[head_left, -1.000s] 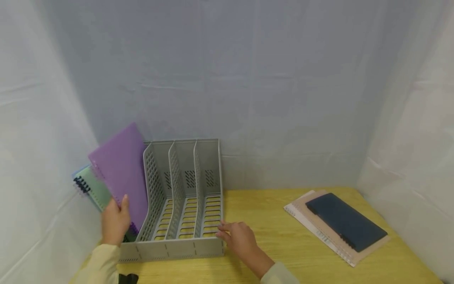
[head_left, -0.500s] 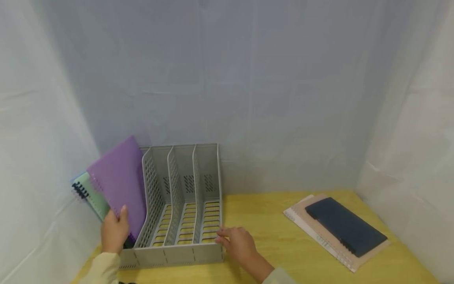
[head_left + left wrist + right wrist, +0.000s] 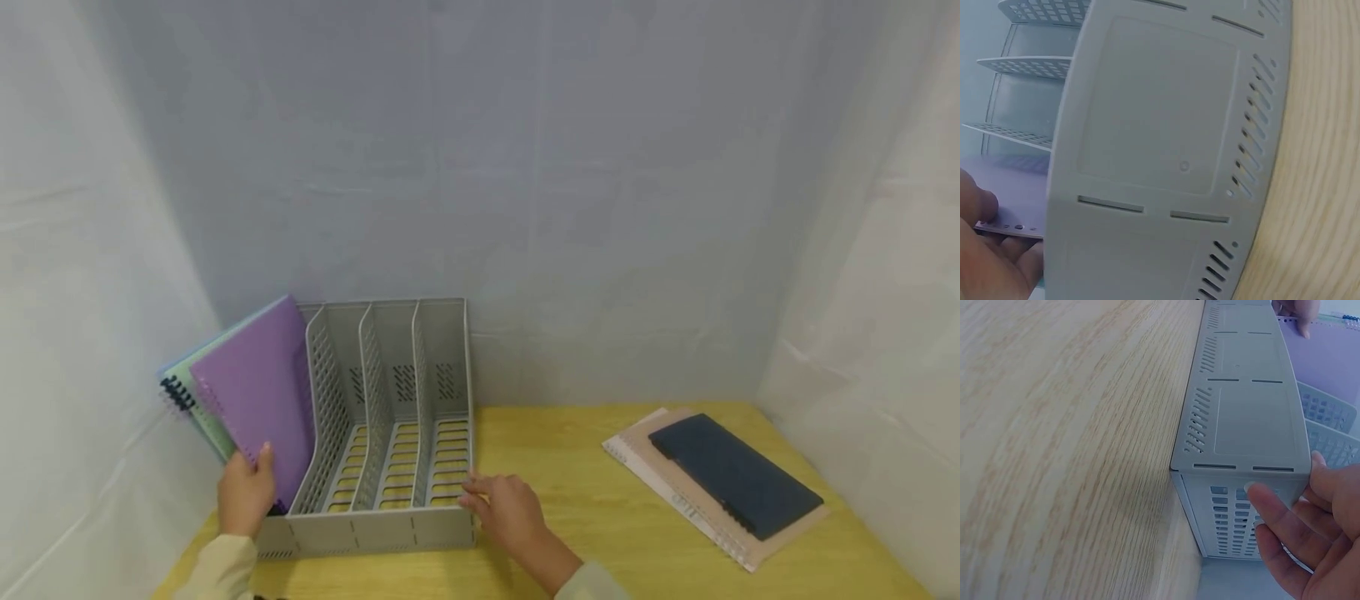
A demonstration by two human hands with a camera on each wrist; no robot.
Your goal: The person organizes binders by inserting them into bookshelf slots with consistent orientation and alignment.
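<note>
A grey file organizer [image 3: 382, 532] with upright dividers stands on the table. In its leftmost compartment a purple spiral notebook [image 3: 258, 383] leans to the left, in front of a green notebook [image 3: 213, 429] with dark binding rings. My left hand [image 3: 246, 496] pinches the purple notebook's bound edge, thumb on its cover and fingers behind, as the left wrist view shows. My right hand [image 3: 510, 512] grips the organizer's front right corner. In the right wrist view its thumb is at the inner side of the wall and its fingers [image 3: 1279, 515] lie along the perforated outside.
On the right of the wooden table [image 3: 555, 450] lies a small stack: a dark blue notebook [image 3: 735, 475] on a beige one [image 3: 660, 442], with a white spiral notebook [image 3: 675, 504] underneath. White sheeting [image 3: 600, 208] encloses the back and both sides.
The purple notebook has slid down into the leftmost compartment, its top now near the organizer's back rim. My left hand keeps its pinch on it, and my right hand stays at the corner.
</note>
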